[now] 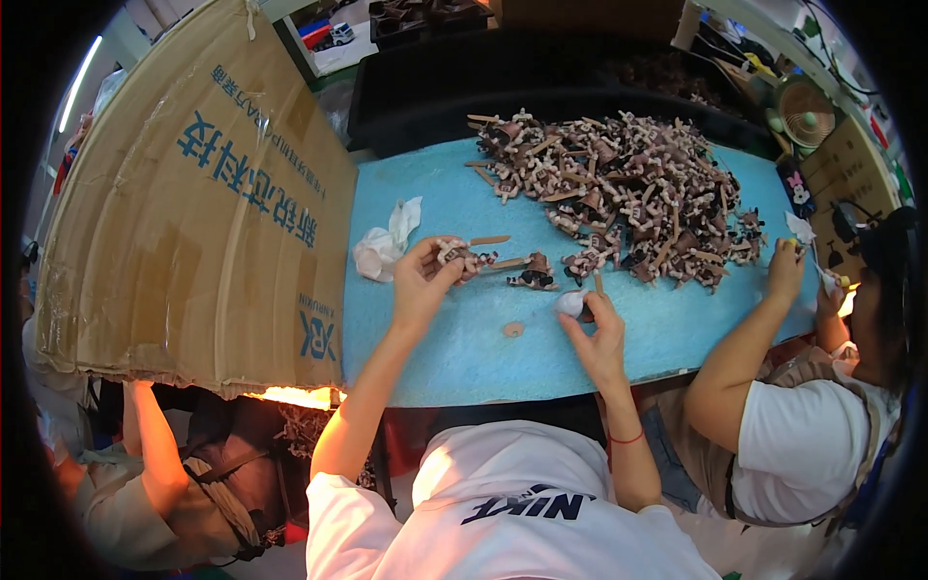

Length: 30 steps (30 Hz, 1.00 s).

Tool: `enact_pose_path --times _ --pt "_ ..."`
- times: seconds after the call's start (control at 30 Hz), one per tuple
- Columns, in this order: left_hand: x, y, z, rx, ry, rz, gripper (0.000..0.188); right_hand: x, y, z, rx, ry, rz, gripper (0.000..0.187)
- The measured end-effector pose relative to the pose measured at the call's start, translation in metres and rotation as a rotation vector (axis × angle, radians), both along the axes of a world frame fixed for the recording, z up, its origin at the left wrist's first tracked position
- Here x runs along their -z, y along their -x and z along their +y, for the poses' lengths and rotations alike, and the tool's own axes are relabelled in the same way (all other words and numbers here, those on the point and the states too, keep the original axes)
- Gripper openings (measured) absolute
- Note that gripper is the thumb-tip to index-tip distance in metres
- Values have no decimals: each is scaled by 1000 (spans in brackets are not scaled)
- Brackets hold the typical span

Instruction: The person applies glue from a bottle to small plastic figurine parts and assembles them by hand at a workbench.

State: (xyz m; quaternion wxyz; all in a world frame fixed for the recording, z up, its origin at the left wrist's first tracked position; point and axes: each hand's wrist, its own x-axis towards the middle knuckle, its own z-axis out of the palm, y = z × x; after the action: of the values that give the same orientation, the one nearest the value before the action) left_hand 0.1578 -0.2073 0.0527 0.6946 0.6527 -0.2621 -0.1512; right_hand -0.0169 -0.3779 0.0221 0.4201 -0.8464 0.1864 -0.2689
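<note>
My left hand (pixel 421 282) is closed around a small figurine (pixel 461 257) in brown, white and dark colours, with a flat brown piece (pixel 490 240) jutting out beside it. In my right hand (pixel 599 340), thumb and fingers pinch a rounded white wad (pixel 570 304), perhaps cloth or tissue. A thin tan piece (pixel 598 282) stands up by those fingertips; whether I hold it too is unclear. Between my hands lie a few more figurines (pixel 534 273) on the blue tabletop (pixel 445 358). Nearer to me is a small flat beige spot or piece (pixel 512 330).
A large heap of similar figurines (pixel 638 193) covers the table's far right. Crumpled white tissue (pixel 389 242) lies at left, beside a tall cardboard box (pixel 193 213). A co-worker (pixel 802 416) sits at right, another person (pixel 145 464) at left. Dark bins (pixel 425 97) stand behind.
</note>
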Motion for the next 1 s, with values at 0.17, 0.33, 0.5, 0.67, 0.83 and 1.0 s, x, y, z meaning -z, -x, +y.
enact_pose_path --times 0.17,0.33,0.5,0.67,0.83,1.0 --pt "-7 17 15 22 115 126 25 6 4 -4 -64 -279 -126 20" --pt "-23 50 20 -26 181 295 31 -16 14 6 -140 -565 -227 25" --pt "-19 79 30 -14 143 344 34 -40 34 16 -21 -463 -260 35" --pt "-13 102 37 26 185 372 31 -51 50 33 21 -453 -308 33" --pt "-15 116 37 -20 150 263 29 -42 60 42 91 -409 -334 36" --pt "-12 126 35 -251 27 -205 39 -56 68 52 9 -673 -433 41"
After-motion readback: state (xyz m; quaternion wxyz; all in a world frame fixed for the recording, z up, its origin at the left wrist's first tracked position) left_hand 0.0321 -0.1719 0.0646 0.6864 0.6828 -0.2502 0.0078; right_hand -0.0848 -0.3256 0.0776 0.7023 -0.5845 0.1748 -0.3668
